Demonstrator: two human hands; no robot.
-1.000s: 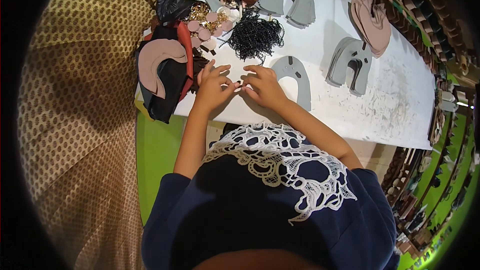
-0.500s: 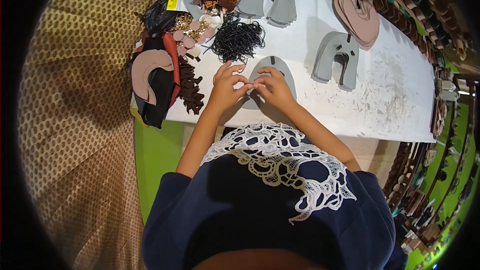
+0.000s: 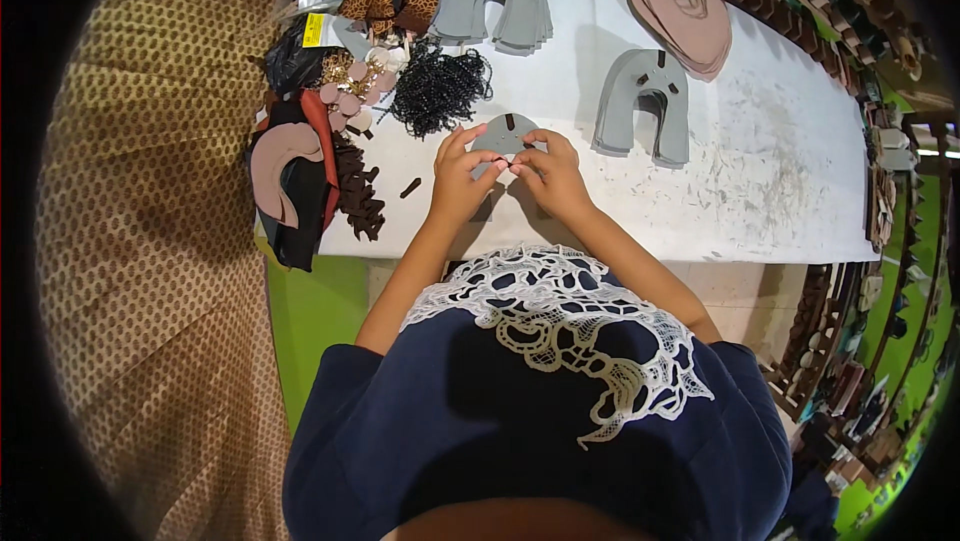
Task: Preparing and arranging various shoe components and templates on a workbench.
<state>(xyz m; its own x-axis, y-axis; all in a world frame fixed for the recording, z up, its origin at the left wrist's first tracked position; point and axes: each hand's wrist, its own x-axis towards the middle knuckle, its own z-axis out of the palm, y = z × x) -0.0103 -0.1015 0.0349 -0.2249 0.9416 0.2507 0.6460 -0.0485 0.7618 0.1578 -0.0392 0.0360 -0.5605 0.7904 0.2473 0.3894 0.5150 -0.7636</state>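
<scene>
Over the near part of the table, my left hand (image 3: 461, 181) and my right hand (image 3: 556, 179) meet fingertip to fingertip. Both thumbs and forefingers pinch a small dark strip (image 3: 508, 164) between them. Beneath lies a grey arch-shaped piece (image 3: 494, 139), partly covered by my hands, with a dark brown tab (image 3: 510, 122) at its top. A loose brown strip (image 3: 410, 187) rests on the table left of my left hand. Farther left is a heap of similar brown strips (image 3: 360, 196). Beyond my left hand sits a tangled black pile of beaded strands (image 3: 440, 89).
Stacks of grey arches stand at the back (image 3: 530, 6) and right (image 3: 615, 106), near a stack of pink curved pieces (image 3: 690, 26). Pink discs (image 3: 347, 104), a black bag (image 3: 290, 59) and a pink curved piece (image 3: 275, 166) crowd the left. Grey smudges mark the white tabletop (image 3: 760, 151).
The table has shifted leftward in view. The dark strip now shows between my fingertips, and the loose brown strip has come into sight. My hands stay joined over the grey piece.
</scene>
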